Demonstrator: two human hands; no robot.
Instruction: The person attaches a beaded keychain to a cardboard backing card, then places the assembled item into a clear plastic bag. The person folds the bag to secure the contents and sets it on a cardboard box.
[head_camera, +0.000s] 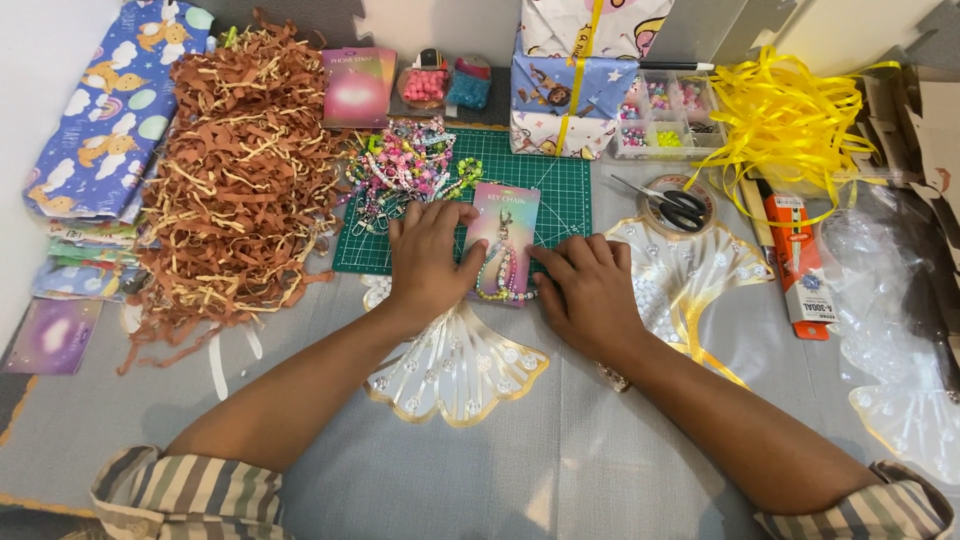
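Workspace inspected from the grey table downward in size: the heap of brown shredded paper lies far left, the tangle of yellow ribbon far right, and one green cutting mat sits centre, ahead of your hands. Two clear scalloped wrappers with gold edging are counted near you, one under your left wrist and one under and beyond your right hand; a third similar piece shows at the right edge. One stack of wrapped gift boxes stands behind the mat, with one pile of beaded chains on its left part. One pair of scissors rests on one tape roll, right of the mat. Item in hand: one pink keychain card, lying flat across the mat's near edge, long axis running away from you, tilted slightly right at the top. It lies directly between your hands, equally close to both. Your left hand rests palm-down against its left edge, fingers spread and flat, gripping nothing. Your right hand presses fingertips against its lower right edge, likewise flat, not closed around it.
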